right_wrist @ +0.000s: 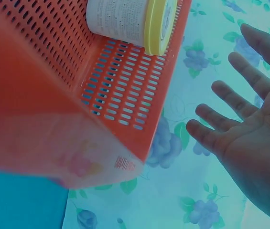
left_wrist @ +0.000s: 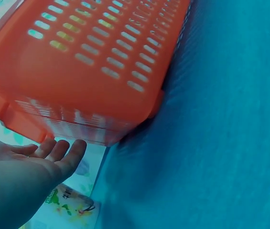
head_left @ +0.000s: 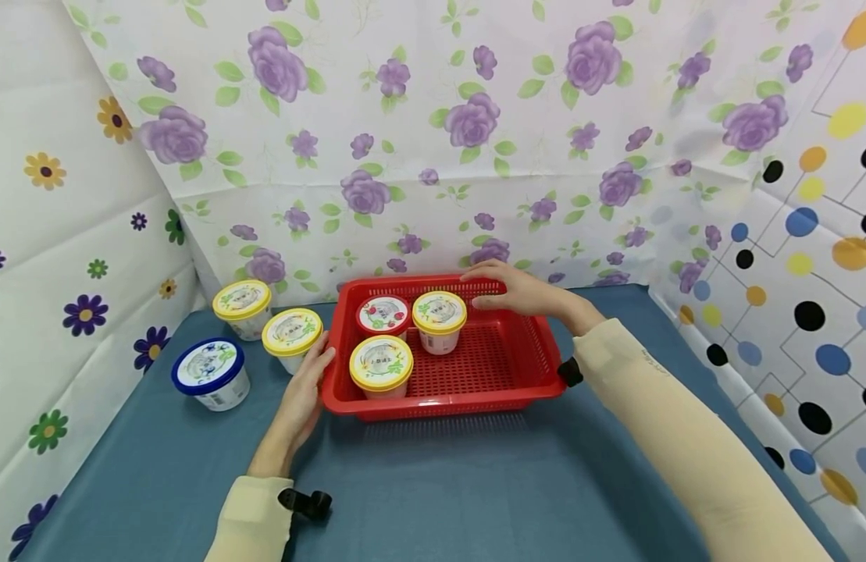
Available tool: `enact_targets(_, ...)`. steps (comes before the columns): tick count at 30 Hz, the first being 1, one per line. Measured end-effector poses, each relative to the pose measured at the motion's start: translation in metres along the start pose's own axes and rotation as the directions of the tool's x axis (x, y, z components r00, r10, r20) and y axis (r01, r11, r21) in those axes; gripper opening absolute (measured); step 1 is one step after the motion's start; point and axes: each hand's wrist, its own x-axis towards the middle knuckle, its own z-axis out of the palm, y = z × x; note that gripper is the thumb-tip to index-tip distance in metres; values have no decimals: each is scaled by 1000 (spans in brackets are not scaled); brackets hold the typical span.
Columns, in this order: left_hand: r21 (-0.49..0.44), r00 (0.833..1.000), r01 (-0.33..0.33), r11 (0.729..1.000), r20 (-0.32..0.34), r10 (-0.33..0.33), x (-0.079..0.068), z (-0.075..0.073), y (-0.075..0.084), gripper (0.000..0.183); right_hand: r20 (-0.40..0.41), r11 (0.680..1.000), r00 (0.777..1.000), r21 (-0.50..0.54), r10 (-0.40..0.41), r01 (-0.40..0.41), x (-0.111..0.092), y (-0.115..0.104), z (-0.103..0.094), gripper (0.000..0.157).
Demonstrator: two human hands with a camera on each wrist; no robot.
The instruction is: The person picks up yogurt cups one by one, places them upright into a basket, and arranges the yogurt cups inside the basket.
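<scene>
A red plastic basket (head_left: 489, 336) with slotted walls holds a red-lidded tub (head_left: 383, 314) and two yellow-lidded tubs, one at the back (head_left: 440, 320) and one in front (head_left: 381, 365). At the basket's left end is my left hand (head_left: 302, 398). The left wrist view shows its fingers (left_wrist: 70, 157) loosely extended below the rim, fingertips at the end wall; part of the thumb is hidden. My right hand (head_left: 517, 290) hovers over the back right rim, to the right of the rear yellow-lidded tub. Its fingers (right_wrist: 228, 98) are spread and hold nothing.
Left of the basket stand two yellow-lidded tubs, one farther back (head_left: 243, 308) and one beside my left hand (head_left: 292, 337), plus a blue-lidded tub (head_left: 211, 375). A blue cloth (head_left: 440, 492) covers the table. Flower-patterned sheeting (head_left: 418, 117) rises behind it.
</scene>
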Motion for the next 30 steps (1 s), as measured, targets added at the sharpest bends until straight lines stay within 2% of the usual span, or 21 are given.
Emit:
enact_targets(9, 67, 999, -18, 998, 37, 16, -1, -1, 10, 72, -11, 999, 1000, 16, 29, -29, -13, 1, 0, 58)
enact_targets(15, 138, 999, -40, 990, 23, 38, 2, 0, 25, 72, -5, 997, 998, 36, 67, -67, -21, 0, -6, 60)
enact_targets(22, 187, 996, -90, 978, 5, 91, 3, 0, 38, 69, -33, 997, 996, 28, 79, -78, -28, 9, -7, 59)
enact_targets(30, 203, 995, -98, 974, 13, 98, 4, 1, 51, 69, -67, 994, 992, 39, 105, -103, -44, 22, -3, 60)
